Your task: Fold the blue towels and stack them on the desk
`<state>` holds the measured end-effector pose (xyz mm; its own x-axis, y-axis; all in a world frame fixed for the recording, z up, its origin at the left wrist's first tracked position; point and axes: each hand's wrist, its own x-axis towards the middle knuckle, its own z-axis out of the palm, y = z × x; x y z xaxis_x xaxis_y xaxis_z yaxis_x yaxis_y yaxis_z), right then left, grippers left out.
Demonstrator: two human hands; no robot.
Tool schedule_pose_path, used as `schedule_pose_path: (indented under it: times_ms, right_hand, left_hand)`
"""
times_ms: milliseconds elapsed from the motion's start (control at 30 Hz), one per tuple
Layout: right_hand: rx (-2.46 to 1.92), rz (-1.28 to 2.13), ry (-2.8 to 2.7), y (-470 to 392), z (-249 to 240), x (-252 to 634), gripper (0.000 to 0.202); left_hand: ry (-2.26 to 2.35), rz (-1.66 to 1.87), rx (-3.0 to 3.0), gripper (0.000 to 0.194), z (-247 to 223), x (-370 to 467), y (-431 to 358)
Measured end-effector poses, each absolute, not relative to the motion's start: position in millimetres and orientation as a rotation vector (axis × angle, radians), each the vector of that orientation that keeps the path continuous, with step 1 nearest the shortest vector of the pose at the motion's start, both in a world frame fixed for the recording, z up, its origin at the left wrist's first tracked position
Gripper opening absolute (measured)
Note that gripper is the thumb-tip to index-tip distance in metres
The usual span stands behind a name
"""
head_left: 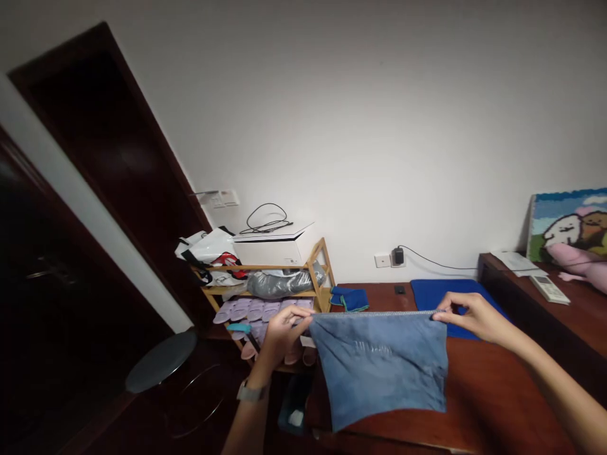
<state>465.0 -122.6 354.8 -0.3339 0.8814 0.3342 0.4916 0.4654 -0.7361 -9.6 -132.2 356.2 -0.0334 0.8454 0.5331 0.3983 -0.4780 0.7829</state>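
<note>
A blue-grey cloth (384, 366) hangs spread out in the air above the front of the reddish-brown table (493, 385). Its upper left corner is pinched in my left hand (289, 322), and my right hand (462, 313) pinches the upper right corner between thumb and fingers. The top edge is stretched straight between both hands, while the lower edge hangs loose and slightly creased. Behind the cloth on the table lie a folded dark blue cloth with a green edge (349, 299) and a flat blue mat (443, 294).
A wooden rack (258, 292) with shoes, bags and a white box (270, 248) stands left of the table. Further left is a round stool (164, 360). On the right are a remote (549, 289), papers (516, 262) and a pink plush toy (576, 262).
</note>
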Motion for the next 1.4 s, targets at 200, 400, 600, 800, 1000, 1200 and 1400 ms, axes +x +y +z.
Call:
schedule_pose_path:
  times_ms: [200,400,600,800,1000,1200,1400]
  right_hand:
    - [-1.165,0.651,-1.978,-157,353,484,0.05]
    - [-1.207,0.582,-1.886,-189,347,501,0.045]
    - [-1.283,0.597,-1.588,-219,333,513,0.044]
    - [-1.405,0.304,-1.307,-239,327,516,0.047]
    - [-1.43,0.237,-1.413,-141,319,491,0.046]
    - [-1.343,0.485,-1.777,3,252,357,0.032]
    - [-1.336,0.685,-1.889,-48,139,270,0.033]
  left_hand:
    - [1.222,1.288,1.765,0.035,366,9,-131]
    - [1.178,1.306,1.724,0.04,356,12,-147]
    - [1.092,1.223,1.817,0.033,360,25,-182]
    - [1.089,1.137,1.847,0.038,357,50,-213]
    - [1.052,1.063,1.77,0.018,319,81,-188]
    - [1.389,1.115,1.508,0.016,173,63,-141]
    - [1.867,0.917,1.494,0.01,58,27,-152]
